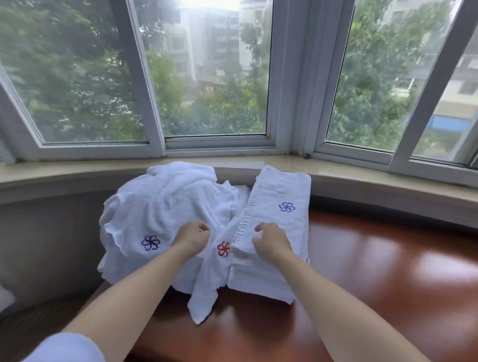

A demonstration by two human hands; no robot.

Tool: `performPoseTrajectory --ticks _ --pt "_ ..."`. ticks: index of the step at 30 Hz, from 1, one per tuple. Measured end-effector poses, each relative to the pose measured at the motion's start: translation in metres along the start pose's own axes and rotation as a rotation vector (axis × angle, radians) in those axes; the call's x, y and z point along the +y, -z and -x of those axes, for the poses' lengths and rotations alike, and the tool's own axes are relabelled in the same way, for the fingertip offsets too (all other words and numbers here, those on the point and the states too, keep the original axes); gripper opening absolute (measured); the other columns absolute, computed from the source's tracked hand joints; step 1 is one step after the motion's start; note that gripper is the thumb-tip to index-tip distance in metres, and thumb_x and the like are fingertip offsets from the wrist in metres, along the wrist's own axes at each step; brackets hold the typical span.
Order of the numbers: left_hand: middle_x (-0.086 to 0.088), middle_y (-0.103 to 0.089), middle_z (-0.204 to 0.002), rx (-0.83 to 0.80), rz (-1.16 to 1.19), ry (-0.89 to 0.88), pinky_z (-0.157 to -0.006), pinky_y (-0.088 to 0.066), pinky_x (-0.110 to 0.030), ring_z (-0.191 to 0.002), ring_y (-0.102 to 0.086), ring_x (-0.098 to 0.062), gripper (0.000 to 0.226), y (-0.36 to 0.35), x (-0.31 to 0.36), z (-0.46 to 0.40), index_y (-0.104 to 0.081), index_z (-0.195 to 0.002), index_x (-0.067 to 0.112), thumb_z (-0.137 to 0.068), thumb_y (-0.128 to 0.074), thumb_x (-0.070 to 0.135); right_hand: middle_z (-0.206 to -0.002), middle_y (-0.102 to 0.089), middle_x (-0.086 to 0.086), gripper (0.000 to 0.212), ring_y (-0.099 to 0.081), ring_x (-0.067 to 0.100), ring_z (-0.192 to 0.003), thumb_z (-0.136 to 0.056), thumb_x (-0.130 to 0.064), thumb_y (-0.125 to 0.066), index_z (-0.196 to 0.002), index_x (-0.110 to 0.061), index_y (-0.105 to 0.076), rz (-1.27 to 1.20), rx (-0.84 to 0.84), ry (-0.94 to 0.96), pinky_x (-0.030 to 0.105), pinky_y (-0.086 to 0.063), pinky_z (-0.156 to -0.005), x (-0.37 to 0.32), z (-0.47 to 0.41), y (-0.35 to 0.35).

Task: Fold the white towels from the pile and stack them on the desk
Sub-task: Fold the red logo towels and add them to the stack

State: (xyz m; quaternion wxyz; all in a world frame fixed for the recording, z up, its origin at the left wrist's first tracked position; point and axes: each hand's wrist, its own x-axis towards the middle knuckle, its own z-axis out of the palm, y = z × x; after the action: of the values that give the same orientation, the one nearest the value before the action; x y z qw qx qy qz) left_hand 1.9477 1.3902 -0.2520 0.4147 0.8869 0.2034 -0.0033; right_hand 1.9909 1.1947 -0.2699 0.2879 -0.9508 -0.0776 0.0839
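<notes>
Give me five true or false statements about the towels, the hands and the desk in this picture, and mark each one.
1. The folded stack lies to the right of the loose pile. True.
2. The right hand rests on the folded stack. True.
3. The left hand lies flat on the bare desk. False: it grips cloth of the loose pile.
4. Every flower logo is blue. False: the logo between the hands is red.
5. A towel corner hangs toward the desk's near edge. True.

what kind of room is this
Probably a hotel or guest room, upper floor: logo-embroidered white towels piled on a polished wooden desk set into a bay window overlooking trees and apartment blocks.
</notes>
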Motion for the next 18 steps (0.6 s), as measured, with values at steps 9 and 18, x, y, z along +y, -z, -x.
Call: performPoseTrajectory --ticks 9,18 --pt "-0.011 -0.065 -0.107 0.267 -0.338 -0.212 -0.084 -0.049 -0.036 -0.101 -0.058 -0.030 0.022 0.091 -0.022 -0.051 -0.066 -0.100 0.009 -0.089 -0.047 0.010 -0.141 -0.043 0.003 0.038 -0.053 0.021 -0.117 -0.091 -0.017 -0.046 -0.128 -0.017 -0.056 -0.028 0.028 0.142 0.030 -0.043 -0.090 -0.108 -0.048 -0.028" --pt "-0.011 -0.053 -0.133 0.144 -0.397 -0.143 -0.093 -0.046 -0.038 -0.118 -0.053 -0.030 0.051 0.155 -0.073 -0.133 -0.042 -0.138 0.011 -0.091 -0.051 0.027 -0.144 -0.040 0.001 0.039 -0.044 0.017 -0.127 -0.094 -0.023 -0.049 -0.132 -0.016 -0.052 -0.064 0.073 0.151 0.029 -0.042 -0.098 -0.185 -0.101 -0.078"
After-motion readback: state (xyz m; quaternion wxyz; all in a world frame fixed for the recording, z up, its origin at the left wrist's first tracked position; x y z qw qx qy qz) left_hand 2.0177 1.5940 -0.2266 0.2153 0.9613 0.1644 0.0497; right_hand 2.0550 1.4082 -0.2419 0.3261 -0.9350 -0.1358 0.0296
